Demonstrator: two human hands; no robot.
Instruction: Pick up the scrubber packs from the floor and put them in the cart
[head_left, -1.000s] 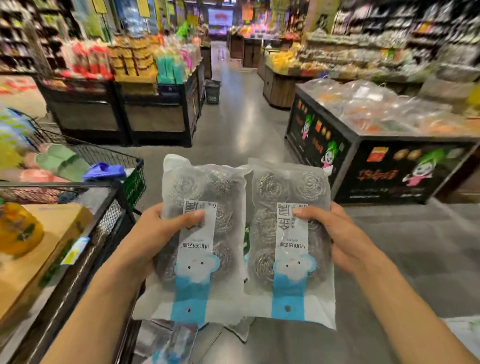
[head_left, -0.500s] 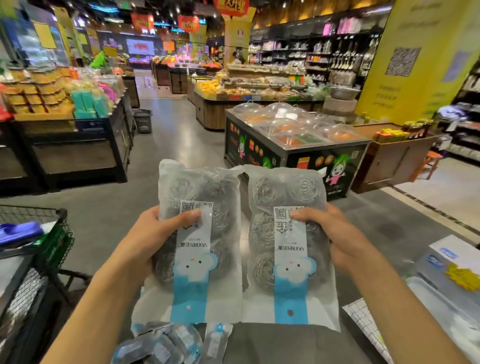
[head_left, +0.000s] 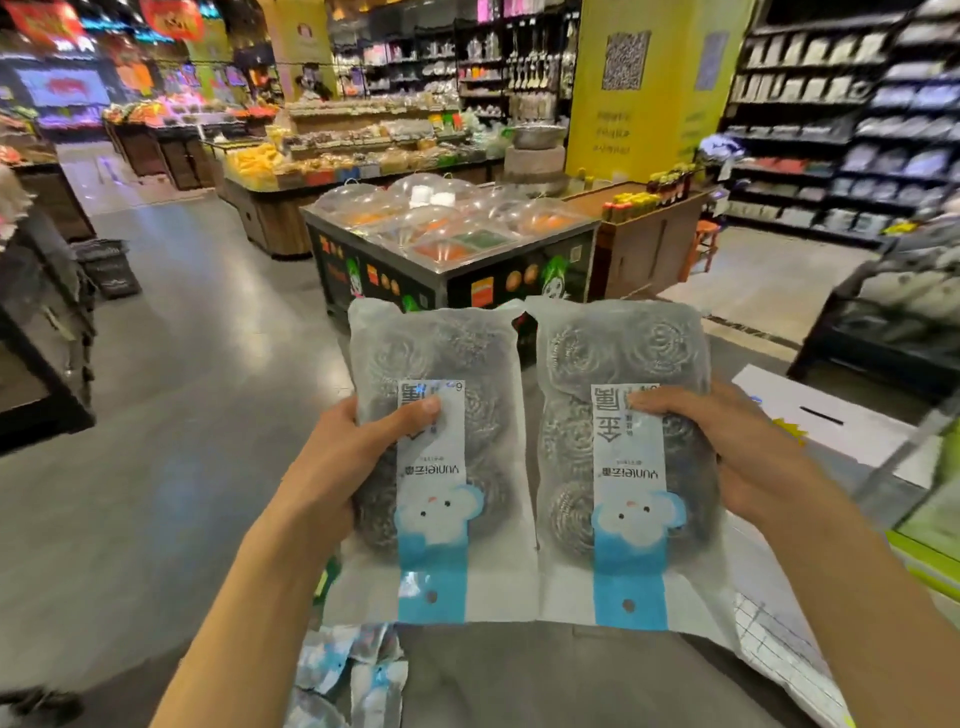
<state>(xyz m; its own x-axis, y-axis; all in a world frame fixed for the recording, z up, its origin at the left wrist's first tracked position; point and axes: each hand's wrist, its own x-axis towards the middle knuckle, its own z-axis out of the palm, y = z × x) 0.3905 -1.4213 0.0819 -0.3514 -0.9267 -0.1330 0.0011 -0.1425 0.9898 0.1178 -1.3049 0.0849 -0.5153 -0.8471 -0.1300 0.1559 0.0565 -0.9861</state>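
Scrubber packs, two, held up side by side at the 6 o'clock part of the view, edges almost touching, printing upside down. Left scrubber pack (head_left: 441, 457) gripped by the left hand (head_left: 343, 462): thumb (head_left: 415, 410) curled over the front onto the label strip, remaining fingers hidden behind the bag. Right scrubber pack (head_left: 623, 452) gripped by the right hand (head_left: 743, 457) the same way, thumb (head_left: 649, 402) pressed on the label's upper part, other fingers wrapped round the bag's outer edge and back. Steel-wool coils visible through the clear plastic of both, blue band with a white cartoon figure at each lower end. More packs on the floor (head_left: 353, 675) at 7 o'clock, below the left forearm, crumpled and partly overlapping, count unclear. Grey shop floor (head_left: 182, 415) stretching toward 10 o'clock. Black display counter with clear domed lids (head_left: 447, 228) at 12 o'clock, just beyond the held packs. Yellow pillar (head_left: 639, 88) at 1 o'clock, dark stocked shelves (head_left: 852, 119) at 2 o'clock. White box with a slot (head_left: 821, 415) at 3 o'clock, beside the right wrist.
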